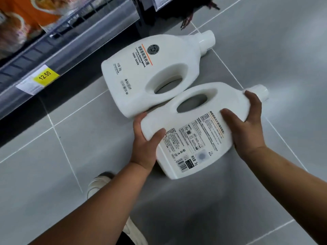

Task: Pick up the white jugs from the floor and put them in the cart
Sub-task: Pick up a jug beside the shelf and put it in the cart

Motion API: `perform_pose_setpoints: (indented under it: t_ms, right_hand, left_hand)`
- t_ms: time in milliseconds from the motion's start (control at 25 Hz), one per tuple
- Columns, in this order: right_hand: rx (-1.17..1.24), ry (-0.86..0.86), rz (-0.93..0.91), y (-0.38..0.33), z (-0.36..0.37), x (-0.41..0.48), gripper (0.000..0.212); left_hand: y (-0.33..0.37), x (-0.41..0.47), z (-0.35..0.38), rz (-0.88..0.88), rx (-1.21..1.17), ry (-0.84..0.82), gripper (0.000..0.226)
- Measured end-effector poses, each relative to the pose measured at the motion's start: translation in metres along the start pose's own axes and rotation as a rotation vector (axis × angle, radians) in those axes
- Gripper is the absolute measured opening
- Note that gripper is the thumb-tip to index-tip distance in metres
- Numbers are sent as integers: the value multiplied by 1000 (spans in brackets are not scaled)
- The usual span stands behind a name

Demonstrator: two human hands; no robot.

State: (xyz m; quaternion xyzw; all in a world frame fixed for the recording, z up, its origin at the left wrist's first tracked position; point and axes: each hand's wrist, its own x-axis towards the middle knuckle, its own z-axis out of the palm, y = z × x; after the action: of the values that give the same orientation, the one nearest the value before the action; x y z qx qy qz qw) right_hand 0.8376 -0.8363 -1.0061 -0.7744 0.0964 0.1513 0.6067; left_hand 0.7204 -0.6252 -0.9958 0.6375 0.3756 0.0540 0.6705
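Observation:
Two white detergent jugs lie on their sides on the grey tiled floor. The far jug (141, 71) shows its front label, cap pointing to the upper right. The near jug (191, 128) shows its back label with barcode, and it touches the far jug's lower edge. My left hand (145, 138) grips the near jug's bottom corner, thumb on top. My right hand (247, 124) grips the shoulder of this jug near its cap (260, 91), thumb on the label. No cart is in view.
A store shelf (53, 46) with a yellow 12.50 price tag (46, 76) runs along the upper left. My white shoes (98, 184) stand on the tiles (265, 59) below my left arm. A dark tasselled item (189, 18) lies at the top by the shelf base.

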Motion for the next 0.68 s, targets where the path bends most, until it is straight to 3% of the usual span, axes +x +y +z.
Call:
perform_pose_setpoints:
  t_ms: [200,360,440,680]
  right_hand:
    - [85,28,-72,-21,-19,4,68]
    - [208,65,-140,-82,-30,-17,70]
    - [231,90,-175,-135,-36,-41,67]
    - [218,56,-398,-347,-47,-120,75]
  left_hand:
    - [13,-13,16,85,-102,8,61]
    - [78,-16,10,169,-139,-109,57]
    - [131,-30,4,200,-165,-174,55]
    - [330,-116,-57,344,-271,-154,52]
